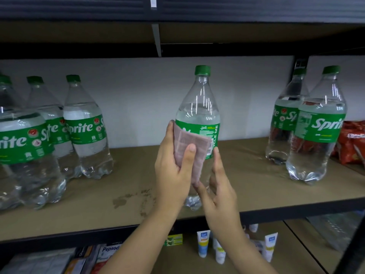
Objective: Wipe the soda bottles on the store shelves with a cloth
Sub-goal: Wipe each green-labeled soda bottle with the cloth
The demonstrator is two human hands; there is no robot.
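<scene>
A clear soda bottle [198,107] with a green cap and green label is held upright just above the brown shelf [246,184], in the middle of the view. My left hand [173,167] grips a folded pinkish cloth [189,149] and presses it against the bottle's label and left side, thumb on top of the cloth. My right hand [219,192] grips the bottle's lower right side, its index finger lying straight up along the bottle wall. The bottle's base is partly hidden behind my hands.
Three more soda bottles [87,127] stand in a group at the left, two others [316,125] at the right beside red snack packs [353,143]. A damp stain [134,198] marks the shelf. Tubes [203,244] and boxes lie on the shelf below.
</scene>
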